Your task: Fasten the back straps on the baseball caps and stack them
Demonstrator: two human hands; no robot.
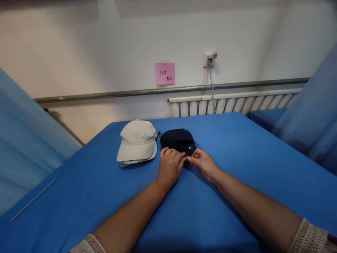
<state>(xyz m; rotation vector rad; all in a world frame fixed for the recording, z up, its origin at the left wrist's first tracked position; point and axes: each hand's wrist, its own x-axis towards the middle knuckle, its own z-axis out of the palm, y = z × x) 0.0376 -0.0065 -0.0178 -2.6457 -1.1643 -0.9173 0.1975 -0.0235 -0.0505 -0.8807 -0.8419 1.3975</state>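
A dark navy cap [177,139] with a small white logo lies on the blue table [237,158]. My left hand [170,166] rests on its near edge, fingers curled over the brim. From the right, my right hand [202,162] pinches the same near edge beside the logo. The two hands almost touch each other. Left of the dark cap sits a beige cap [137,141], stacked on another light cap whose brim shows beneath it.
A thin stick [34,199] lies near the table's left edge. Blue curtains hang at both sides. On the wall behind are a pink note [164,73], a socket with a cable [210,59] and a radiator [234,103].
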